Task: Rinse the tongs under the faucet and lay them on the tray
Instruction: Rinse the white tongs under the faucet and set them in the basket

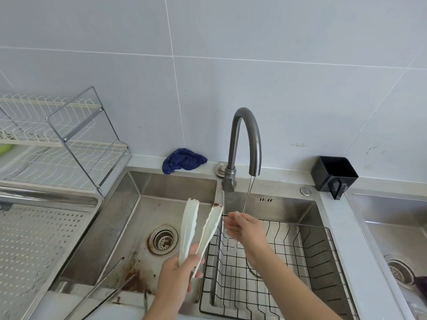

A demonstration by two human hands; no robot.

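Note:
My left hand (178, 271) grips the white tongs (196, 229) near their hinge, above the left sink basin. Their two arms spread upward and apart, with brown dirt on the tips. The grey curved faucet (245, 139) runs a thin stream of water (248, 197). My right hand (245, 229) is under that stream with its fingers apart, holding nothing, just right of the tong tips. The perforated metal tray (34, 239) lies to the left of the sink.
A black wire basket (300, 269) sits in the right basin. Thin metal tongs (108, 287) lie at the left basin's near edge beside the drain (163, 240). A blue cloth (182, 160), a black cup (333, 175) and a dish rack (57, 139) stand behind.

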